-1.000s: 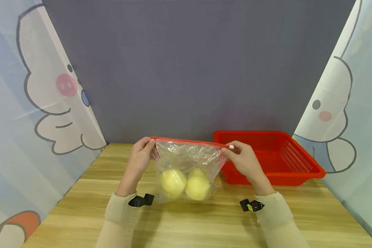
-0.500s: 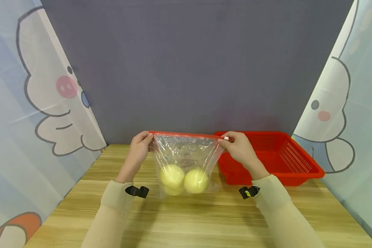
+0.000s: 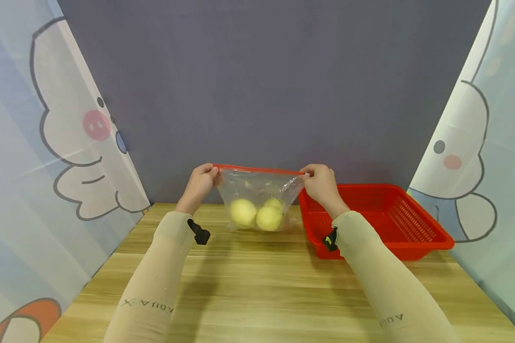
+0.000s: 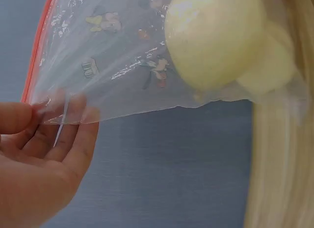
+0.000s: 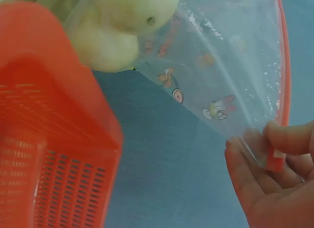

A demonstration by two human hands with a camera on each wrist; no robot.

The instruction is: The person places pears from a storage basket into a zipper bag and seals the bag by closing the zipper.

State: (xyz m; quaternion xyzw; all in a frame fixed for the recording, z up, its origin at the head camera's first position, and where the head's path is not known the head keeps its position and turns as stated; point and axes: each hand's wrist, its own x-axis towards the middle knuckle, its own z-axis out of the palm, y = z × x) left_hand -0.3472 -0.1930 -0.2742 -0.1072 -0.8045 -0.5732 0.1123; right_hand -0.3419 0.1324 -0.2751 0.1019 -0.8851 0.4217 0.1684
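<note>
A clear zip bag [image 3: 257, 183] with a red top edge and small cartoon prints hangs stretched between both hands. Inside, at its bottom, lie pale yellow round fruits [image 3: 242, 212], with three showing in the head view. The left hand [image 3: 200, 183] pinches the left top corner; in the left wrist view its thumb presses the red edge [image 4: 37, 56] while the other fingers lie behind the plastic. At the opposite corner, the right hand [image 3: 319, 183] pinches the red edge beside a white slider [image 3: 307, 174]. Whether the bag's bottom touches the table cannot be told.
A red plastic basket [image 3: 412, 245] with slotted walls stands on the wooden table [image 3: 257, 286], right of the bag and partly behind the right forearm. A dark grey panel [image 3: 257, 95] rises behind the table. Printed curtains [image 3: 17, 190] hang at both sides.
Both hands have moved forward, away from the person, carrying the bag and its fruits toward the table's back edge. The grips stay at the two top corners. The basket stays in place.
</note>
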